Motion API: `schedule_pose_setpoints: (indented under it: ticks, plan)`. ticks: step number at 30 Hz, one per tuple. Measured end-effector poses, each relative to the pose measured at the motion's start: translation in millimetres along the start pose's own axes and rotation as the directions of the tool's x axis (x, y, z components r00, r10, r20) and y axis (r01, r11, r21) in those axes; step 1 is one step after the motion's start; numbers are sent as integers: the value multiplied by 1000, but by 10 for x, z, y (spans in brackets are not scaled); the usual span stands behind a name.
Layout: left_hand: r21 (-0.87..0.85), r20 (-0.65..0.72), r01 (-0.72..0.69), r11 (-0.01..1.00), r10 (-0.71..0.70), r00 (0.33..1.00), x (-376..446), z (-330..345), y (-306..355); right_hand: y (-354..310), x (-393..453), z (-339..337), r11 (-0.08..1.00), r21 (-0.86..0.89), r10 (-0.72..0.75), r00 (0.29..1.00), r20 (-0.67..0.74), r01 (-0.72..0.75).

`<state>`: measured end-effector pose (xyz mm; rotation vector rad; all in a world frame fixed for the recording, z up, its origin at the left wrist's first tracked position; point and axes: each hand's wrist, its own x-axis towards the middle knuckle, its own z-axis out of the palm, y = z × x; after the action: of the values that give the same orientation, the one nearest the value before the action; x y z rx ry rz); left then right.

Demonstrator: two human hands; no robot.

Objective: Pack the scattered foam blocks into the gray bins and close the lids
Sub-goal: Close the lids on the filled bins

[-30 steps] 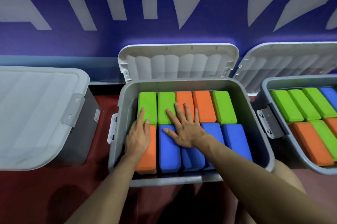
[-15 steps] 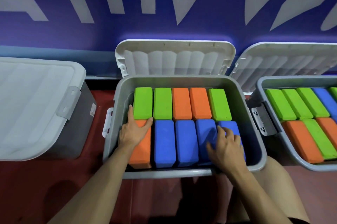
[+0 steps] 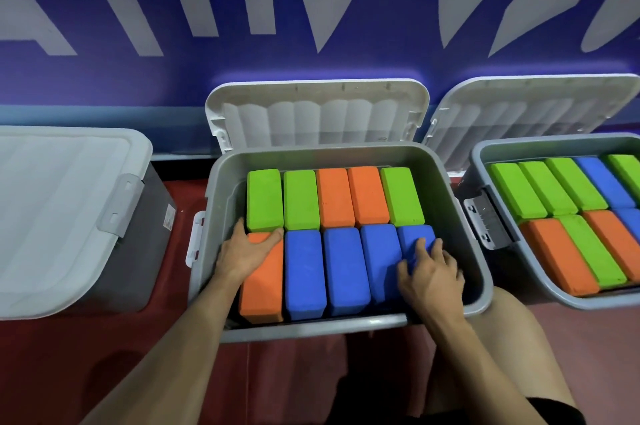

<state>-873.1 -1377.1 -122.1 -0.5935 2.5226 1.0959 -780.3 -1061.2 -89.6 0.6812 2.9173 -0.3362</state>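
Nearest us, our left hand (image 3: 244,253) presses flat and released on the orange block (image 3: 263,289); our right hand (image 3: 431,274) rests with loose fingers on the rightmost blue block (image 3: 414,237). Both lie in the middle gray bin (image 3: 460,216), its lid (image 3: 317,114) standing open behind.

Lighting even and moderately bright, from overhead. Soft glow on the wall (image 3: 322,71) behind the raised lid (image 3: 317,116). Dim shadows across the lower frame on the floor (image 3: 52,365). Wide-angle bowing at left and right edges. Focus acceptable; slight softness throughout.
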Motion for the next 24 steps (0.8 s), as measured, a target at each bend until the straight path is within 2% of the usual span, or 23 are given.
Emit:
schedule_pose_setpoints:
  ticks: [3, 6, 8, 11, 13, 16, 19, 24]
  plan:
    - [-31, -5, -12, 999, 12, 1000, -55, 24, 29, 35, 15, 19, 993, -40, -110, 994, 6, 110]
    - [-32, -53, -37, 999, 35, 998, -135, 64, 60, 133, 71, 2, 991, -29, -128, 992, 11, 128]
    - [1, -115, -117, 993, 117, 986, -185, 105, 70, 111, 123, 17, 988, -24, -152, 988, 31, 153]
    - [140, -167, -246, 959, 268, 949, -181, 170, 39, 39, 278, 114, 978, -75, -184, 977, 104, 192]
    - [184, -167, -269, 945, 300, 939, -132, 191, 1, -6, 396, 130, 971, -99, -202, 970, 136, 216]
    - [150, -190, -308, 939, 334, 923, -92, 198, -19, -35, 480, 108, 938, -193, -263, 953, 152, 289]
    - [122, -202, -351, 928, 369, 907, -111, 204, -3, -40, 462, 116, 937, -216, -259, 961, 93, 273]
    - [166, -173, -320, 933, 347, 922, -130, 140, 42, -40, 486, 258, 933, -235, -211, 944, 253, 272]
